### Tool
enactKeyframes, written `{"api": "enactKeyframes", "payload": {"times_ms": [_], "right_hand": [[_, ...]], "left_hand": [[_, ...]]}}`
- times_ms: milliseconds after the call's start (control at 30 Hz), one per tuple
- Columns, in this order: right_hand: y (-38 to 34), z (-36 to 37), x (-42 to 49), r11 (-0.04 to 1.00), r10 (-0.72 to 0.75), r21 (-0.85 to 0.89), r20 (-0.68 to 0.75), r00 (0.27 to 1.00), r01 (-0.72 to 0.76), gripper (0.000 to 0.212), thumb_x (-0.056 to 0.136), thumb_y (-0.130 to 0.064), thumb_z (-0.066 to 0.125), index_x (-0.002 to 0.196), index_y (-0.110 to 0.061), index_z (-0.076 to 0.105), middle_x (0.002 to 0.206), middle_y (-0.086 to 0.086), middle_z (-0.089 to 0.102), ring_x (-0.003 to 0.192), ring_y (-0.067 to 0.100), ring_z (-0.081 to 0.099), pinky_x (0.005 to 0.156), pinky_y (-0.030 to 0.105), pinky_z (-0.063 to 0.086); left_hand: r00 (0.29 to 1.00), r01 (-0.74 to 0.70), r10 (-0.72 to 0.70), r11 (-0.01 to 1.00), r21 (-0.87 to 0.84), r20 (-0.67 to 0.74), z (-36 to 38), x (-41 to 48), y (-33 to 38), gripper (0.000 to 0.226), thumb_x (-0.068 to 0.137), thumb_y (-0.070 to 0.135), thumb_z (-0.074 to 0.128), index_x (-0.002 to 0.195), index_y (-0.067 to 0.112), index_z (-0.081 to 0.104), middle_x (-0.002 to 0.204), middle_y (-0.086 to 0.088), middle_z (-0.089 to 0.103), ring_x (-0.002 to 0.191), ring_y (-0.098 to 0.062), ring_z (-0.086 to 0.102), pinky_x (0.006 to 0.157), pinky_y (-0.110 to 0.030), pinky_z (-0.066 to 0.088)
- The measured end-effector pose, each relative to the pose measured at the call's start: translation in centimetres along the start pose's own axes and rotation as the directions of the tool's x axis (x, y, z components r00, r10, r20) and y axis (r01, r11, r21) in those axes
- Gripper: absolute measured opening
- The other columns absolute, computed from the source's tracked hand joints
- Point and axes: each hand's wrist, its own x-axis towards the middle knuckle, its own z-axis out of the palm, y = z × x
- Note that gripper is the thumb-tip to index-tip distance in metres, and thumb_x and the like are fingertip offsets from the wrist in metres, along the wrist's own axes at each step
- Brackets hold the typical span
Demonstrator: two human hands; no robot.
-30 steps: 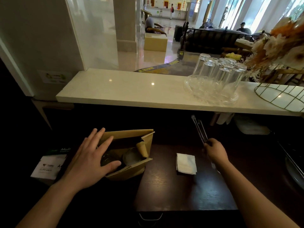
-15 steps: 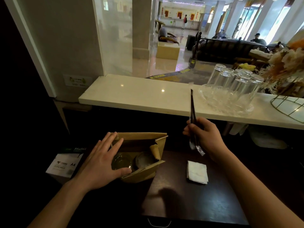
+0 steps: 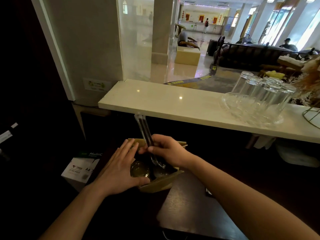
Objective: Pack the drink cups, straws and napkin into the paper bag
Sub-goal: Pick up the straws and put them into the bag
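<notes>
A brown paper bag [image 3: 161, 184] stands open on the dark table, with two lidded drink cups [image 3: 140, 171] inside. My left hand [image 3: 119, 168] rests flat against the bag's left side, thumb on its near rim, fingers apart. My right hand [image 3: 166, 149] is above the bag's mouth, shut on two dark straws in clear wrappers [image 3: 144, 130]. The straws stand nearly upright, with their lower ends down inside the bag between the cups. My right forearm hides the napkin; only a dark corner beside it shows at the arm's edge.
A white stone counter [image 3: 173, 104] runs across behind the bag, carrying a glass tray of upturned glasses [image 3: 258, 99] at the right. A white A4 paper box [image 3: 81, 168] sits left of the bag. A dark wooden table [image 3: 190, 208] lies under my arms.
My right hand lifted the straws from the table's back right, carried them left and lowered their ends into the bag. My left hand stayed on the bag. The view shifted left.
</notes>
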Motion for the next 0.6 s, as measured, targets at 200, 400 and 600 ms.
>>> {"api": "enactKeyframes", "payload": {"times_ms": [200,400,600], "right_hand": [[2.5,-0.1,0.3,0.901,0.176,-0.408,0.040,0.984,-0.145,0.018,0.095,-0.019,0.058,0.113,-0.019,0.065,0.111,-0.003,0.071,0.105,0.010,0.064,0.098,0.039,0.050],[3.5,-0.4,0.0,0.681,0.288,-0.713,0.052,0.956,-0.166,0.023,0.095,-0.013,0.055,0.115,-0.017,0.064,0.111,0.004,0.066,0.103,0.021,0.062,0.087,0.033,0.051],[5.1,0.2,0.5,0.380,0.397,-0.917,0.043,0.917,-0.121,0.027,0.093,-0.008,0.055,0.118,-0.014,0.062,0.111,0.007,0.067,0.103,0.025,0.065,0.089,0.036,0.055]], "left_hand": [[0.999,0.038,-0.038,0.999,-0.014,0.022,-0.3,-0.2,-0.3,0.128,0.057,0.099,0.044,0.144,0.039,-0.029,0.147,0.024,-0.043,0.132,0.006,-0.042,0.114,-0.032,-0.010],[0.999,0.051,-0.051,0.999,-0.018,0.010,-0.3,0.0,-0.1,0.133,0.055,0.100,0.045,0.150,0.036,-0.021,0.159,0.015,-0.030,0.137,0.003,-0.038,0.116,-0.035,-0.008],[0.999,0.039,-0.039,0.998,0.052,-0.007,-0.3,0.3,0.1,0.134,0.056,0.102,0.039,0.153,0.029,-0.018,0.159,0.013,-0.030,0.139,-0.002,-0.038,0.117,-0.037,-0.015]]}}
